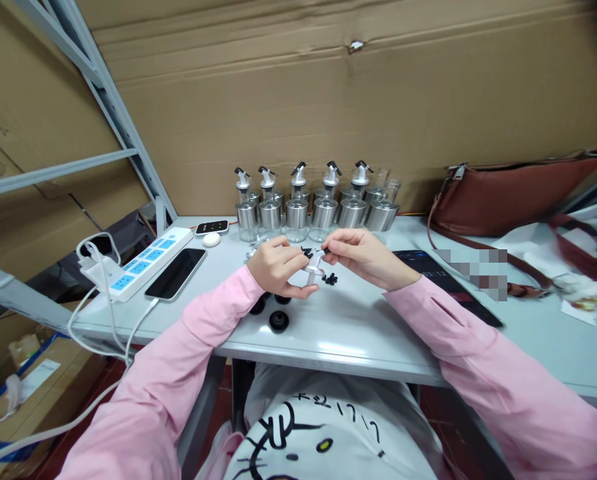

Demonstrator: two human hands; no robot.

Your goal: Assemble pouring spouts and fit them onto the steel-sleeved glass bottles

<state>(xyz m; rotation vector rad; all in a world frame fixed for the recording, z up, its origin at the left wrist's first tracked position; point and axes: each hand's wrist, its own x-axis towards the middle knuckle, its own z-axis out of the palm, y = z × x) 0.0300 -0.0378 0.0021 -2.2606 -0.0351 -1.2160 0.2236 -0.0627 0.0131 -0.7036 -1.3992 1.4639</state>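
My left hand is closed around a white bottle pourer spout, gripping it between thumb and fingers above the table. The fingertips of my right hand pinch a small black piece at the spout's upper end. Whether that piece is fixed to the spout, I cannot tell. Just beyond the spout lies a little pile of small black parts. Nearer the table's front edge is a round black stopper, with others beside it partly hidden by my left hand and sleeve.
Steel-and-glass bottles, several topped with spouts, stand in rows at the back. To the left are a power strip, a phone and white cables. A dark-screened device and a brown bag lie on the right.
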